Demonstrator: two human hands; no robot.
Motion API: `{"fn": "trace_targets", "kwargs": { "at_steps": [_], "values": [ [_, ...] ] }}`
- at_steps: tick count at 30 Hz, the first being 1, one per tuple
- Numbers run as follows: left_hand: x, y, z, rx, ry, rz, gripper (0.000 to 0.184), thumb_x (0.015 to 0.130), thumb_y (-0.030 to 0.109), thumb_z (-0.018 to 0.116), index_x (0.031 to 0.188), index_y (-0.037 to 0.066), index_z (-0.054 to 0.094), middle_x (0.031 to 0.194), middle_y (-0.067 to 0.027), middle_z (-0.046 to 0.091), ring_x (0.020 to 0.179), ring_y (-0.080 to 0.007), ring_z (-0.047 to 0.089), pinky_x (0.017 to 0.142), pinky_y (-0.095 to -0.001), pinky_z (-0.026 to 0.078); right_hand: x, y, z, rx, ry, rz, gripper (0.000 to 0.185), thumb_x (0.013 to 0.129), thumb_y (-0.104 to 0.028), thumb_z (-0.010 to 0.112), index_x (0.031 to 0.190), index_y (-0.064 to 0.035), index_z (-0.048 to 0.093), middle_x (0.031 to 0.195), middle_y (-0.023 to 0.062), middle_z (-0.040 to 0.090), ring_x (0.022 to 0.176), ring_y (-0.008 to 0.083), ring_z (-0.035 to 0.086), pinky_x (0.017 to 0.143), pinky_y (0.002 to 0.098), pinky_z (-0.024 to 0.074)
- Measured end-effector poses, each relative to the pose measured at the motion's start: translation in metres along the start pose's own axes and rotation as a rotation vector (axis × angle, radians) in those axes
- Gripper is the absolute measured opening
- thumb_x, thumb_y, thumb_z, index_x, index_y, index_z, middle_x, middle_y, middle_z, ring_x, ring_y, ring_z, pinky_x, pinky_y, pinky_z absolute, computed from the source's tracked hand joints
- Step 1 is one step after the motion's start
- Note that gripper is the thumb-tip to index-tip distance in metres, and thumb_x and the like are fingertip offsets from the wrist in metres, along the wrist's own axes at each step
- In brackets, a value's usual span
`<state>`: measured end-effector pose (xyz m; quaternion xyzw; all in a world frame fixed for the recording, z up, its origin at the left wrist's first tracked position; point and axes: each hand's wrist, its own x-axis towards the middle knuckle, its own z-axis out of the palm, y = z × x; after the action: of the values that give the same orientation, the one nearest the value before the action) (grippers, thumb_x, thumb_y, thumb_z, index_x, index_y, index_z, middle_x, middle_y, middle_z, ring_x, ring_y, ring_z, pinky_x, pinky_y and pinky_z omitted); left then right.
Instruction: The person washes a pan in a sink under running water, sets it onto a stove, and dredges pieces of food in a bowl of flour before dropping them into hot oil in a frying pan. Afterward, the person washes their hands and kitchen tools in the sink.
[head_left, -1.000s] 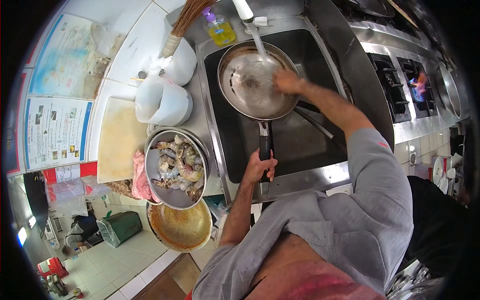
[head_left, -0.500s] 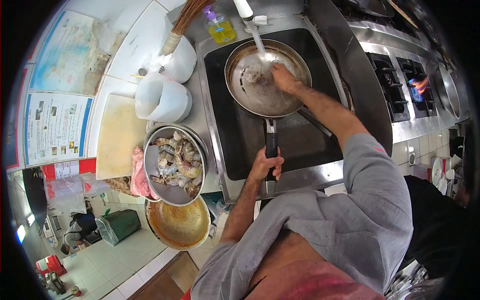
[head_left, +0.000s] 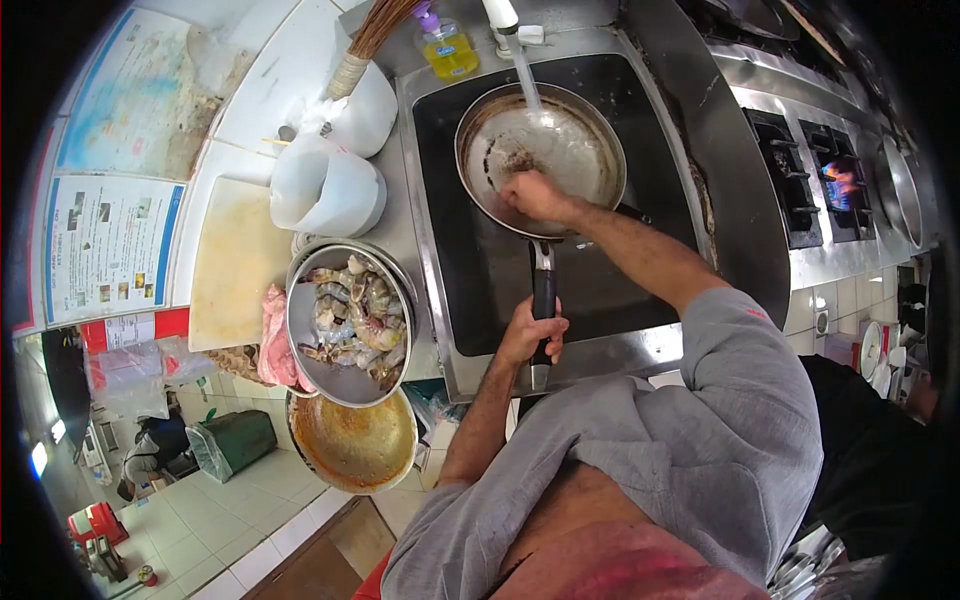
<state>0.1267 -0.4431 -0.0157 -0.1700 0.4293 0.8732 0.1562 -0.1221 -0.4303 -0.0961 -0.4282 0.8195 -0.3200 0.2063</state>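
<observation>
While left hand (head_left: pixel 528 331) holds pan (head_left: pixel 588 160) over steel-rimmed sink (head_left: pixel 620 300), stove burner (head_left: pixel 838 187) lit.

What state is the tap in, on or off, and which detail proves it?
On: a clear stream of water falls from the tap into the pan.

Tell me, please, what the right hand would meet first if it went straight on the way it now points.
The right hand would probably meet the left inner side of the frying pan first; its height over the pan is hard to judge, so it might pass above that.
</observation>
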Motion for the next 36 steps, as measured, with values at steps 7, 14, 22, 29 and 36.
{"fn": "trace_targets", "kwargs": {
  "at_steps": [7,14,22,29,36],
  "values": [
    [-0.004,-0.003,-0.001,0.028,0.028,-0.012,0.023,0.071,0.003,0.061,0.084,0.002,0.042,0.054,-0.0062,0.044,0.036,-0.0136,0.043,0.033,-0.0313,0.042,0.007,0.017,-0.026,-0.217,0.286,0.264,0.017,0.072,-0.005,0.053,0.078,0.0041,0.065,0.079,0.0262,0.061,0.076,0.0356,0.063,0.07,0.0436,0.0495],
    [-0.006,-0.003,-0.002,-0.014,0.033,-0.025,0.026,0.072,0.003,0.061,0.087,0.002,0.04,0.055,-0.0062,0.045,0.038,-0.014,0.045,0.034,-0.0316,0.042,-0.015,0.008,-0.015,-0.31,-0.158,0.026,0.015,0.068,-0.003,0.058,0.078,0.005,0.065,0.08,0.0272,0.061,0.082,0.0342,0.063,0.074,0.0417,0.0499],
    [0.003,-0.009,0.015,0.016,-0.001,-0.054,0.022,0.074,0.0,0.057,0.087,0.001,0.04,0.055,-0.007,0.044,0.037,-0.0146,0.044,0.033,-0.0325,0.043,0.068,-0.009,-0.028,0.798,0.667,0.482,0.043,0.084,-0.032,0.053,0.11,0.0029,0.051,0.111,0.0252,0.054,0.108,0.0368,0.05,0.092,0.0411,0.0394],
    [0.01,0.006,0.001,0.031,0.039,0.053,0.02,0.074,0.001,0.057,0.084,0.0,0.041,0.053,-0.0075,0.043,0.037,-0.0157,0.044,0.033,-0.0319,0.042,-0.057,-0.062,-0.015,0.177,-0.021,-0.187,0.053,0.082,-0.052,0.052,0.087,0.0007,0.059,0.089,0.0229,0.059,0.085,0.0371,0.056,0.075,0.0426,0.0435],
    [0.001,0.011,-0.007,0.129,0.082,0.051,0.024,0.072,0.0,0.06,0.086,0.001,0.041,0.06,-0.0081,0.048,0.038,-0.0139,0.046,0.033,-0.031,0.042,-0.13,-0.03,-0.09,-0.383,-0.034,0.058,0.036,0.078,-0.041,0.061,0.093,-0.0093,0.066,0.096,0.0124,0.061,0.094,0.0284,0.057,0.085,0.041,0.0396]
  ]
}}
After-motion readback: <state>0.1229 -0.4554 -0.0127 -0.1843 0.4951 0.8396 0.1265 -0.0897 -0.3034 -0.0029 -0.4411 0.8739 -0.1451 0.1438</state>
